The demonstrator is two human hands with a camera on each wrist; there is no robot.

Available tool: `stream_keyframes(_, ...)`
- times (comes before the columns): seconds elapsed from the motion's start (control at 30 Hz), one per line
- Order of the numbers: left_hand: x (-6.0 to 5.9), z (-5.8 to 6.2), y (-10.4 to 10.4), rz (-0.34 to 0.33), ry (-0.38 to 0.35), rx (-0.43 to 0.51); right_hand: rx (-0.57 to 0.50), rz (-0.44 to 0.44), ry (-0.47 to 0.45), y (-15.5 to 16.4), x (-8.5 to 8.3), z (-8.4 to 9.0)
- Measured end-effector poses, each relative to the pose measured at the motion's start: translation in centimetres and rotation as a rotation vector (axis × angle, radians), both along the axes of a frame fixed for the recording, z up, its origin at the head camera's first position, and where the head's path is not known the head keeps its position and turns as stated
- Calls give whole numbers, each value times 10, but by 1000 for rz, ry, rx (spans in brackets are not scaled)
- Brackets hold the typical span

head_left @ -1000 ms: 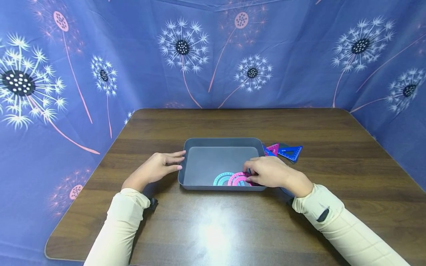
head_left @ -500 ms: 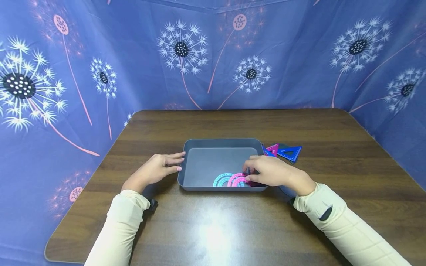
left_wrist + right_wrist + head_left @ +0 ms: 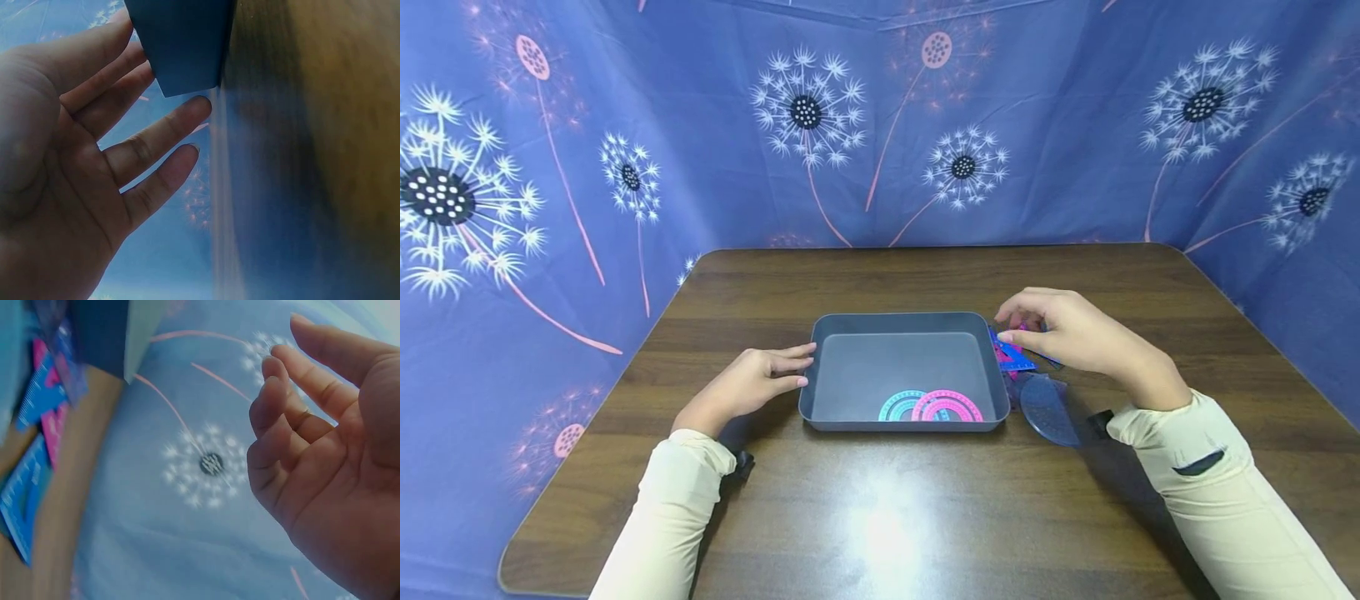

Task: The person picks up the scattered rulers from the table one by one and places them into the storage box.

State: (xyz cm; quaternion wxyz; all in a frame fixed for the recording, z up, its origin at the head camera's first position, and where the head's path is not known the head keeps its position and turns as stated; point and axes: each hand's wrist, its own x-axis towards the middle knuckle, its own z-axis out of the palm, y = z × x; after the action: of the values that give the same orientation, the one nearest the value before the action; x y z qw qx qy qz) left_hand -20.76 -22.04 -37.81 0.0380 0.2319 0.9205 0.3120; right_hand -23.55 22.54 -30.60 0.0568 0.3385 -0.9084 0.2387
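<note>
In the head view, my left hand (image 3: 747,386) rests its nearly straight fingers against the left wall of the grey tray (image 3: 868,367). A pink protractor (image 3: 947,395) overlaps a teal protractor (image 3: 889,406) near the tray's front right corner. My right hand (image 3: 1078,337) hovers just right of the tray with loosely curled fingers and nothing in them. Under it lie a blue set square (image 3: 1017,362) and a pink set square (image 3: 463,192), partly hidden. A clear bluish protractor (image 3: 1049,412) lies nearer me. The right wrist view shows another blue set square (image 3: 17,500).
The brown wooden table (image 3: 880,483) reaches to a blue dandelion-print cloth (image 3: 880,125) behind and at both sides. The drawing tools form an overlapping pile close against the tray's right wall.
My right hand has let go of the pink protractor in the tray and moved right and back, over the set squares. The clear protractor is now uncovered. My left hand stays put.
</note>
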Motion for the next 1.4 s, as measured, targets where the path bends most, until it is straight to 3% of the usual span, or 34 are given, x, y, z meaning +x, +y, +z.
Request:
stream_keyframes(0.2,1,0,0,6,-4,7,78,-45,-27,14,0,11)
stream_keyframes(0.5,2,1,0,2,-12,30,145,-55,-42,20,-1,10)
stream_keyframes(0.87,3,1,0,8,-23,17,389,-81,-410,27,-6,-8)
stream_keyframes(1.07,3,1,1,4,-18,24,403,-87,-498,22,-6,-19)
stream_keyframes(1.4,2,0,0,2,-10,16,504,-115,-461,12,-4,-33)
